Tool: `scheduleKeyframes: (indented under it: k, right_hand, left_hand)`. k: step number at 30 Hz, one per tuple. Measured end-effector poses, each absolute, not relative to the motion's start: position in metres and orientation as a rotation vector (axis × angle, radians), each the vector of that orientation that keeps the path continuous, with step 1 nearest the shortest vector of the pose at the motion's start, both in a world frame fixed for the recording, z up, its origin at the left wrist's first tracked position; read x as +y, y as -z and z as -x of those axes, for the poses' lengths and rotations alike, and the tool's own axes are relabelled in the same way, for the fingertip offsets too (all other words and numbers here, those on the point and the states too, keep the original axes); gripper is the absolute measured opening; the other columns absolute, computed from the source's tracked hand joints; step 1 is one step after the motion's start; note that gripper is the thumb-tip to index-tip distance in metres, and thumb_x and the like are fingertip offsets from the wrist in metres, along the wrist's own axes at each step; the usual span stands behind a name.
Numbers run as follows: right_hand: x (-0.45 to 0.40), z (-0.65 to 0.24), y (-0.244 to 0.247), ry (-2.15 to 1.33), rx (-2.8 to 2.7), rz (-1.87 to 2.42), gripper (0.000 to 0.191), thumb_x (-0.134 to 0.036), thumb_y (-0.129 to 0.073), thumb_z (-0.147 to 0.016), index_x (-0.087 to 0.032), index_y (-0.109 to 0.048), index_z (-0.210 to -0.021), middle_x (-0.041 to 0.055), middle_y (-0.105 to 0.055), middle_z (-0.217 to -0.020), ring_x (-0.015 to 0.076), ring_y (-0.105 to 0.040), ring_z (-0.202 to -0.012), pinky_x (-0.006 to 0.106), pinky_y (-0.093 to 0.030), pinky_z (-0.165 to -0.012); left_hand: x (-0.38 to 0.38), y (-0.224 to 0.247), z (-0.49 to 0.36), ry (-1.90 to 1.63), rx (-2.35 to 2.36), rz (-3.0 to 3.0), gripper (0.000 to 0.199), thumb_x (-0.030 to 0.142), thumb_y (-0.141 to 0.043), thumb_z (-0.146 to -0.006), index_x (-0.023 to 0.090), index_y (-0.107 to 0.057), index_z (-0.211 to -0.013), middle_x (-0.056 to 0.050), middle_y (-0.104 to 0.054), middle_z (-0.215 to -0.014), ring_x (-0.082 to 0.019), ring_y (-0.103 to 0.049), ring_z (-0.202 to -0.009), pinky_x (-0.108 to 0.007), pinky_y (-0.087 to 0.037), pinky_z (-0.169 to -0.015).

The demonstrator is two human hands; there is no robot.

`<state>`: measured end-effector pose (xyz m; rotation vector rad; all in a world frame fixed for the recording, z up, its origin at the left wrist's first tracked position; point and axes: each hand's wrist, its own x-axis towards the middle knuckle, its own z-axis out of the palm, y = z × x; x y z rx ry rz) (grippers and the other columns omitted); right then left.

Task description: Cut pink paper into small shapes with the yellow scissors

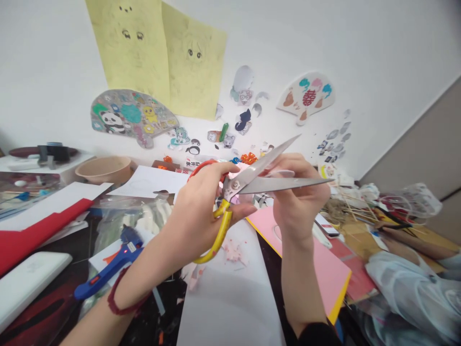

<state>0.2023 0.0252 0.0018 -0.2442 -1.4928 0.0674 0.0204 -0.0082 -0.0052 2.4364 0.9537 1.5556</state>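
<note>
Left hand (196, 206): wraps around the scissors (236, 185) by 2 handles, 1 red above and 1 yellow below; wears a dark red band (114, 303) at the wrist.
Scissors: hang in the air above the white sheet (230, 298), with 2 blades spread apart and both tips toward the right, crossing in front of the right hand (298, 211).
Right hand: curls just behind the blades, fingertips bunched close; cannot tell whether pinching anything there.
Tan bowl (104, 169): sits near the wall (252, 29), toward the left.
Blue glue gun (112, 270): lies left of the left wrist.
White sheet: lies below the hands, bearing pink scraps (234, 253).
Pink sheet (327, 269): lies partly behind the right forearm, with a yellow edge.
Phone (326, 225): rests to the right of the right wrist.
</note>
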Motion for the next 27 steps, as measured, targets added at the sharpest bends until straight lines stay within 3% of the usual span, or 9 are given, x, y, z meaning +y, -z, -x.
scheduleKeyframes:
  k: [11,27]
  right_hand:
    - [0.0211,-0.2023,-0.0001,-0.048,-1.496,0.296,0.006,-0.033,-0.078,-0.087,-0.028,-0.075,-0.085,0.0008,-0.070,-0.081,0.0206,-0.068,-0.079,0.039,-0.054,-0.072]
    - [0.0208,-0.2042,0.0028,0.027,-1.489,0.345,0.006,-0.028,-0.078,-0.086,-0.031,-0.073,-0.087,0.0018,-0.070,-0.087,0.0225,-0.070,-0.081,0.042,-0.058,-0.072]
  left_hand:
    - [-0.0127,0.0024,-0.0221,-1.447,0.936,-2.374,0.031,0.044,-0.061,-0.098,0.019,-0.058,-0.117,-0.005,-0.072,-0.103,-0.017,-0.061,-0.080,-0.029,-0.046,-0.071]
    - [-0.0096,0.0045,-0.0221,-1.531,0.970,-2.511,0.030,0.041,-0.067,-0.098,0.017,-0.060,-0.114,-0.002,-0.069,-0.086,-0.016,-0.062,-0.074,-0.026,-0.044,-0.067]
